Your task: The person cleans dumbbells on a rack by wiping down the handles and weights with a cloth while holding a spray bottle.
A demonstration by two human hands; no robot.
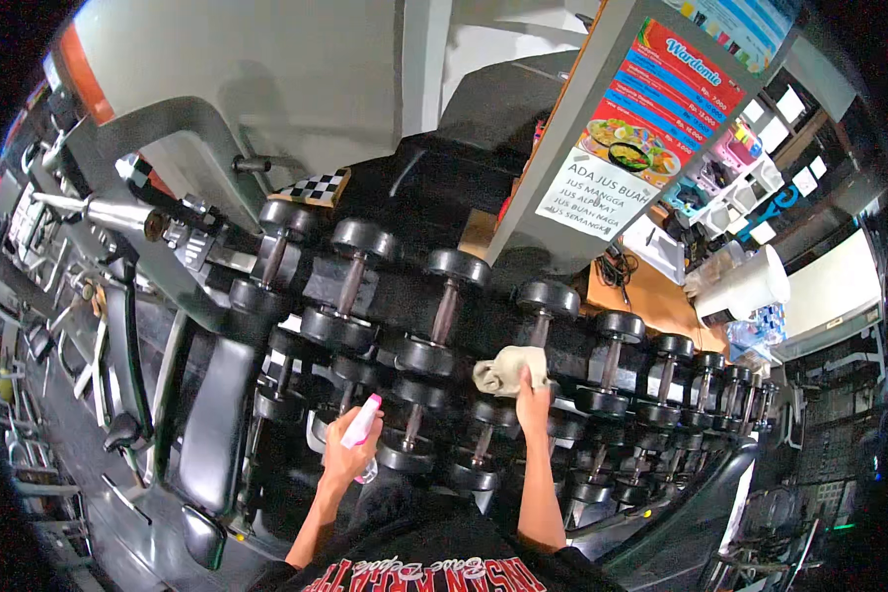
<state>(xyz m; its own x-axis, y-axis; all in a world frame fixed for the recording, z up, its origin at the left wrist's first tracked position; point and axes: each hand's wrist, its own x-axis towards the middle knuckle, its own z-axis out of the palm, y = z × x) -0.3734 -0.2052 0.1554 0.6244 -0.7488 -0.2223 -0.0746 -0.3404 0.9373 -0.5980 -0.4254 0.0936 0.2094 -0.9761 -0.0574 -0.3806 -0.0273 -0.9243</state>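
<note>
My left hand (349,453) is wrapped around a spray bottle with a pink-and-white trigger head (361,423); its clear lower part shows below my fingers. A bunched beige cloth (514,368) is in my right hand (534,396), pressed against the near head of a black dumbbell (547,300) on the upper tier. The cloth and hand hide most of that near head. To its left, on the same tier, lies another dumbbell with a bare metal handle (445,311). Below my hands, a lower-tier dumbbell (413,428) sits between them.
Several more dumbbells (614,362) run along the two-tier rack to the right. A padded bench (218,422) and a weight machine (126,333) stand at left. Behind the rack rise a grey post bearing a printed menu poster (658,103) and a wooden counter with a white bucket (744,285).
</note>
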